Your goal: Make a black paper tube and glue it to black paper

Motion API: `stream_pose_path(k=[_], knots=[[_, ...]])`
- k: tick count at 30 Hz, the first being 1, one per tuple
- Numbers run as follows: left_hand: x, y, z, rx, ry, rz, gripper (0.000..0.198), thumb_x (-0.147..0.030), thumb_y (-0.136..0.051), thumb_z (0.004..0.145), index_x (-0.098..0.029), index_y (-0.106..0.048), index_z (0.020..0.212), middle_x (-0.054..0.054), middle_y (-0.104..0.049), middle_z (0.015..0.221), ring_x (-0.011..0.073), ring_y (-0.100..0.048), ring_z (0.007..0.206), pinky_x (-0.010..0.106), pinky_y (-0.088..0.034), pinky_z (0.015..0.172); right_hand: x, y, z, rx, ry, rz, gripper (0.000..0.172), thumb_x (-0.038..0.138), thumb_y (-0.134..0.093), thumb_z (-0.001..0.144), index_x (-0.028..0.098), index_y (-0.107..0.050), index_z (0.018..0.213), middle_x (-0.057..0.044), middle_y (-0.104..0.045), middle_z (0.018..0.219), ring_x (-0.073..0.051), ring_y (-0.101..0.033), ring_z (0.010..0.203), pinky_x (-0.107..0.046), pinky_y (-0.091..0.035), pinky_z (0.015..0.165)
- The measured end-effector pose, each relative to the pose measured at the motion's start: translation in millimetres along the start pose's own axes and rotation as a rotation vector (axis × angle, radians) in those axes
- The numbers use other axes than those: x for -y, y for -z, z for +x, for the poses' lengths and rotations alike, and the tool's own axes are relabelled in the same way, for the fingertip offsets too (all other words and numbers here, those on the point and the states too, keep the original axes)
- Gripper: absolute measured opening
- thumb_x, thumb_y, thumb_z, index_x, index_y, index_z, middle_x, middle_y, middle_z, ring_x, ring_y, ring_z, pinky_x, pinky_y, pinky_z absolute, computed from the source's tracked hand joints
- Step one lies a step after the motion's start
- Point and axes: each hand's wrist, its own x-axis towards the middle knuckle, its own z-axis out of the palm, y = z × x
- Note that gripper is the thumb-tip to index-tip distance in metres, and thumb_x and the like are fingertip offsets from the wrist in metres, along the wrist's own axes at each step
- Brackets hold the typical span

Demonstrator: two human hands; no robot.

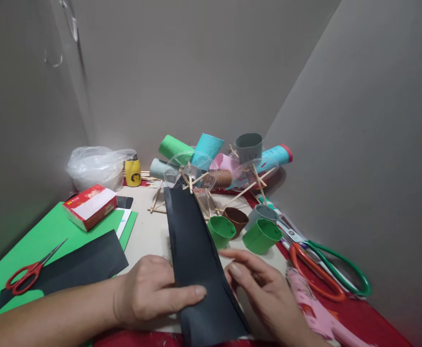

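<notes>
A long black paper strip [200,260] runs lengthwise in front of me, with narrow creased borders along its long sides. My left hand [153,291] grips its left side, thumb pressed flat on top and fingers partly hidden beneath. At the right border is my right hand [265,289], index finger extended and thumb apart from it; whether its lower fingers touch the paper I cannot tell. Just beyond that hand stand short green paper rings [262,236], with a brown paper ring [235,220] and a grey one behind.
Red scissors [26,278] lie on black and green paper at left, near a red box [91,206]. Large scissors [319,265] and a pink glue gun [312,308] lie at right. Behind are stick frames with clear discs [190,168], coloured paper tubes [206,149] and a plastic bag [97,168].
</notes>
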Motion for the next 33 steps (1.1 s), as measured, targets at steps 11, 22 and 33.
stream_pose_path(k=[11,22,33], knots=[[-14,-24.1,-2,-0.101,-0.157,-0.055,0.033,-0.026,-0.049,0.098,-0.022,-0.068,0.125,0.009,-0.073,0.078,0.0143,-0.066,0.065,0.022,-0.047,0.059,6,13,6,0.227,0.470,-0.338,0.026,0.025,-0.062,0.091,0.030,-0.076,0.113,-0.009,-0.078,0.089,-0.019,-0.072,0.072,-0.026,-0.057,0.062],[-16,-30.4,10,-0.157,0.530,-0.603,0.048,-0.043,-0.073,0.080,-0.020,-0.066,0.121,0.009,-0.071,0.104,0.0175,-0.066,0.083,0.028,-0.053,0.075,3,-5,10,0.103,0.101,-0.070,0.020,0.042,-0.072,0.084,0.026,-0.083,0.089,-0.008,-0.072,0.085,-0.018,-0.063,0.072,-0.031,-0.054,0.070],[-18,-25.3,13,-0.037,0.492,-0.588,0.085,-0.024,-0.073,0.075,-0.025,-0.033,0.151,0.012,-0.045,0.148,0.0245,-0.057,0.121,0.037,-0.044,0.105,1,-10,7,0.086,-0.095,-0.021,0.037,0.046,-0.072,0.081,0.017,-0.072,0.058,-0.002,-0.062,0.067,-0.015,-0.054,0.066,-0.026,-0.045,0.064]])
